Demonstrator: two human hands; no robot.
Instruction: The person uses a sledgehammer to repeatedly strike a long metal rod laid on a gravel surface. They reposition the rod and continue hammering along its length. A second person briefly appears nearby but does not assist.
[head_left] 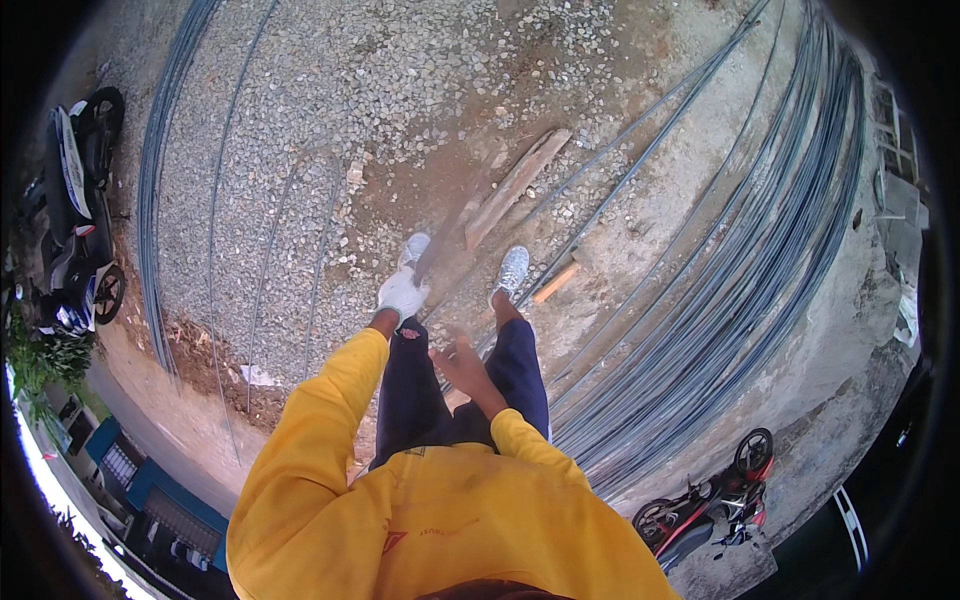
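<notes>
My left hand (403, 293), in a whitish work glove, is closed in front of my left knee. Out of it runs a long brownish strip (458, 215), smeared by motion, so its exact kind does not show. My bare right hand (466, 372) hangs over my thighs, slightly blurred, its fingers apart and nothing visible in them. Ahead of my feet a rough wooden plank (520, 185) lies at a slant on the dirt. A tool with a wooden handle (556, 283), perhaps a hammer, lies to the right of my right shoe (514, 268).
A thick bundle of long steel bars (740, 290) curves along the right side. More bars (152, 200) lie at the left, across gravel (290, 110). One motorcycle (80, 215) stands at the far left, another (705, 505) at the lower right.
</notes>
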